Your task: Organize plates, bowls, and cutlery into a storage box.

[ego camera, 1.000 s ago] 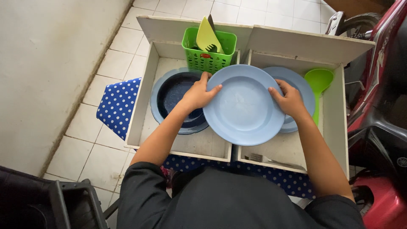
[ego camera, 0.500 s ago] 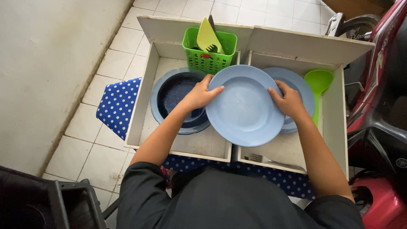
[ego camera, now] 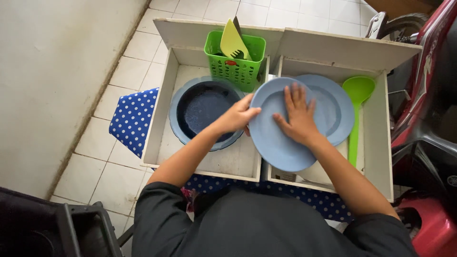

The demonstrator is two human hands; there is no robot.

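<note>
— Now, head view: what are the hands doing over the white tray (ego camera: 162,119)?

— Both are on one light-blue plate (ego camera: 271,138), held tilted over the divider between the tray's two compartments. The left hand (ego camera: 235,116) grips its left rim, fingers curled around the edge. The right hand (ego camera: 297,119) lies flat on the plate's face, fingers spread and released, not gripping.

— What has changed?

— A second ago the plate was held level, one hand on each rim. Since then it has tipped up, shifted toward the right compartment, and the right hand has left the rim for the face. It reads as a plate being turned or wiped rather than set down; it is not yet resting on anything.

— What else is in the tray?

— A second light-blue plate (ego camera: 335,107) lies in the right compartment, partly behind the held one. A green ladle (ego camera: 356,102) runs along that compartment's right edge. The left compartment holds a dark-blue bowl (ego camera: 202,112), and a green basket (ego camera: 235,59) of utensils stands at its far right corner.

— Anything in the way?

— The divider sits directly under the held plate, and the lying plate fills most of the right compartment. A polka-dot cloth (ego camera: 131,119) shows under the tray's left edge; a red motorbike (ego camera: 428,95) crowds the right.
</note>
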